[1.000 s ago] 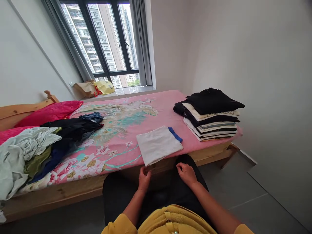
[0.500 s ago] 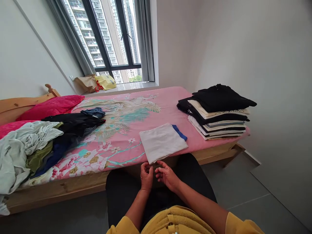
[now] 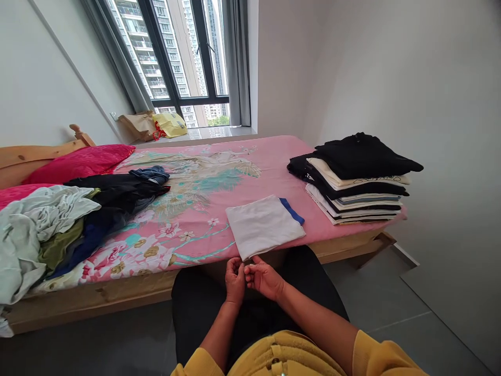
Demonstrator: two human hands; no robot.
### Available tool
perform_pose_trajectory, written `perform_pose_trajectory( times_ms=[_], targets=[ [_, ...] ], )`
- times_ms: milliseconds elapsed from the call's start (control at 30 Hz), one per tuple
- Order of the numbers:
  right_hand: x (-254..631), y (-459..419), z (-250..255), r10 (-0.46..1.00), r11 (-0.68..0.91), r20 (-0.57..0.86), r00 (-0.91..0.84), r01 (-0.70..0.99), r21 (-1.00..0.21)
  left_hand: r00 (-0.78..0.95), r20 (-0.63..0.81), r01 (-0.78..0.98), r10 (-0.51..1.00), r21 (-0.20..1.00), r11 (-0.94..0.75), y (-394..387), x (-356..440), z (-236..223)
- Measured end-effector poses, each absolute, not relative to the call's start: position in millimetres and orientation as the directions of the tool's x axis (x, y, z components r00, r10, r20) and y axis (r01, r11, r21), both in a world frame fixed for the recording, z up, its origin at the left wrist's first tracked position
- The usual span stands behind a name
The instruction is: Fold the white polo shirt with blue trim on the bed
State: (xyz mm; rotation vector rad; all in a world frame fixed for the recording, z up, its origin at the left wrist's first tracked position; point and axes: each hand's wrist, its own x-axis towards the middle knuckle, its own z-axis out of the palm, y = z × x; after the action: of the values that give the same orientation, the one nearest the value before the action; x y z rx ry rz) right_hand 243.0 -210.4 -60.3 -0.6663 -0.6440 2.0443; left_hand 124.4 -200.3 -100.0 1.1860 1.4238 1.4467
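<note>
A folded white garment with a blue part showing along its right side lies flat on the bed's front edge. Just below its near corner, over my lap, my left hand is closed with thumb and fingers pinched together. My right hand meets it, its fingers curled and its fingertips against those of the left. Anything between the fingers is too small to make out. The garment's corner is right by the fingertips; whether they touch it I cannot tell.
On the right of the bed stands a tall stack of folded clothes, black on top. Loose clothes lie heaped at the left beside a red pillow. Bags rest on the windowsill.
My right hand has moved slightly left, its fingertips now meeting my left hand's. The view has shifted a little; the garment and stack stay in place.
</note>
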Motion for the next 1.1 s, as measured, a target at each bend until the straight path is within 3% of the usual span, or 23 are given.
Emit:
perform_pose_trajectory(
  times_ms=[167,233,533,733,867,1000,1100],
  targets=[
    [234.5,-202.6,-70.4,0.871,-0.308,-0.161,-0.465,-0.261,-0.915,-0.196,0.054,0.079,0.979,0.996,-0.039,-196.8,117.2,-97.3],
    [231.7,-198.9,-76.4,0.876,-0.216,-0.129,-0.465,-0.137,-0.967,-0.161,0.033,0.074,0.986,0.997,-0.021,-193.1,113.5,-95.8],
    [231.0,-193.4,-93.3,0.916,0.077,0.041,-0.400,0.075,-0.994,-0.077,-0.117,0.056,0.990,0.991,0.122,-177.5,111.1,-89.7],
    [226.0,-194.0,-107.5,0.906,-0.044,-0.031,-0.422,-0.020,-0.999,-0.012,-0.153,0.113,0.988,0.982,0.153,-170.5,118.1,-77.0],
    [221.9,-194.4,-117.1,0.891,-0.100,-0.045,-0.452,-0.098,-0.990,-0.071,-0.063,0.284,0.995,0.955,0.081,-169.5,108.9,-64.1],
    [220.3,-195.1,-114.1,0.884,-0.139,-0.099,-0.456,-0.055,-0.989,-0.191,0.118,0.467,0.975,0.884,-0.016,-169.1,88.5,-51.5],
    [221.2,-196.1,-105.3,0.881,-0.147,-0.108,-0.460,-0.051,-0.988,-0.072,0.361,0.652,0.930,0.723,-0.230,-163.1,77.1,-49.6]
  ],
)
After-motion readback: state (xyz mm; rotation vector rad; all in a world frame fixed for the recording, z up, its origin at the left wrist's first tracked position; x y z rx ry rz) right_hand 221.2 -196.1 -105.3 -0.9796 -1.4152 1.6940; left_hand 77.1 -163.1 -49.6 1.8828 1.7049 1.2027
